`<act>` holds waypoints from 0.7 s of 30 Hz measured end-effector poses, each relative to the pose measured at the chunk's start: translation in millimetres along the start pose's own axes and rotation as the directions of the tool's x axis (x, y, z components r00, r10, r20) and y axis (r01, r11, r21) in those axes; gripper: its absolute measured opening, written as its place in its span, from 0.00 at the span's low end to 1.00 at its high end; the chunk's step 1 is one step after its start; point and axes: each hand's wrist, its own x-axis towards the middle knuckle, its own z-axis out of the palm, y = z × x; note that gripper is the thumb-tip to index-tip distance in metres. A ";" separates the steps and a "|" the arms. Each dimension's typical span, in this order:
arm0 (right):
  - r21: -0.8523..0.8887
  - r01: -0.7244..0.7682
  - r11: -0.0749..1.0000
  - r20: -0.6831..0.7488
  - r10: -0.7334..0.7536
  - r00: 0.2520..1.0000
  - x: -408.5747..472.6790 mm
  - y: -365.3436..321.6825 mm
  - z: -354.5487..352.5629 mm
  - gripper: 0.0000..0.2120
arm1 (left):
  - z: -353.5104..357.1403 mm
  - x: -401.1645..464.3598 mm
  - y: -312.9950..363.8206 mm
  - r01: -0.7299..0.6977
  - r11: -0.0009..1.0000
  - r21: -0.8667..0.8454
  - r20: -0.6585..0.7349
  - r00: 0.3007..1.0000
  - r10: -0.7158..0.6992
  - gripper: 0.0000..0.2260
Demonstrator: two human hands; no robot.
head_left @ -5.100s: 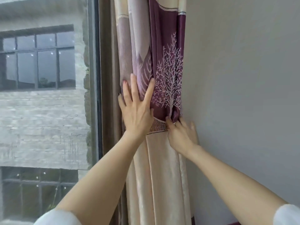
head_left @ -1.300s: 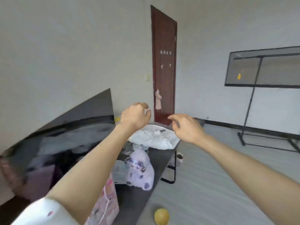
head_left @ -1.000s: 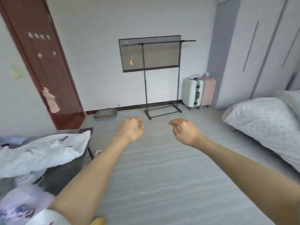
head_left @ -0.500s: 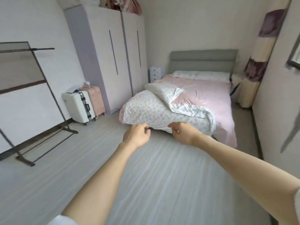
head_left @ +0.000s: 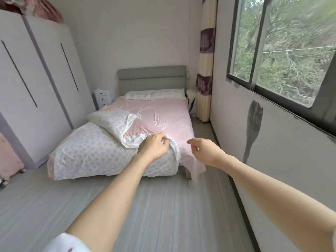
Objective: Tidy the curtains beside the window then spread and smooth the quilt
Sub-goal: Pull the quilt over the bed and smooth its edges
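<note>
A white flower-patterned quilt [head_left: 94, 153] lies bunched over the foot and left side of the bed, one corner folded back on itself. The pink sheet [head_left: 163, 113] shows over the rest of the mattress. A cream and purple curtain [head_left: 205, 73] hangs gathered in the far corner, beside the window [head_left: 283, 51]. Both my arms reach forward over the floor. My left hand [head_left: 152, 147] is curled into a fist in front of the quilt's edge, and I see nothing in it. My right hand [head_left: 204, 150] hovers with loosely bent fingers, empty.
A tall white wardrobe [head_left: 36, 79] lines the left wall, with a pink suitcase [head_left: 9, 160] at its near end. A small white nightstand [head_left: 102, 98] stands left of the grey headboard [head_left: 151, 79]. Two pillows [head_left: 154, 94] lie at the head. Grey striped floor stretches between me and the bed.
My hands left the curtain and my view swung round the room to the bed. Since half a second ago the bed is nearer and more centred, and the window has come into view.
</note>
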 end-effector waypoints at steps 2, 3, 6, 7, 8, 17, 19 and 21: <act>-0.001 -0.032 0.999 0.017 0.032 0.999 39.3 47.6 -13.0 0.19 | 24.7 55.2 24.0 -0.028 0.999 -0.046 0.006 1.000 0.029 0.14; -0.008 -0.049 0.999 0.037 0.049 0.998 62.7 73.2 -21.4 0.19 | 37.2 86.0 35.6 -0.029 0.998 -0.060 0.027 0.999 0.031 0.14; -0.024 -0.105 0.994 0.043 0.106 0.993 126.9 142.0 -45.8 0.19 | 69.8 169.5 61.0 -0.039 0.997 -0.071 0.058 0.997 0.043 0.15; -0.038 -0.116 0.992 0.030 0.118 0.993 141.2 156.7 -50.6 0.19 | 76.8 187.7 63.6 -0.047 0.997 -0.061 0.050 0.998 0.050 0.14; -0.042 -0.134 0.990 0.021 0.135 0.991 154.6 169.4 -54.7 0.19 | 82.6 204.4 66.3 -0.058 0.997 -0.056 0.038 0.997 0.060 0.14; 0.022 -0.170 0.985 0.111 0.167 0.980 325.0 290.9 -52.3 0.19 | 168.3 408.0 68.3 -0.055 0.997 0.047 0.089 0.995 0.051 0.15; 0.018 -0.156 0.988 0.114 0.153 0.982 376.7 317.1 -49.4 0.19 | 187.9 463.4 60.7 -0.059 0.997 0.054 0.080 0.995 0.054 0.14; 0.021 -0.137 0.990 0.102 0.134 0.986 432.0 339.9 -52.0 0.19 | 201.1 521.2 51.7 -0.057 0.997 0.048 0.061 0.997 0.054 0.14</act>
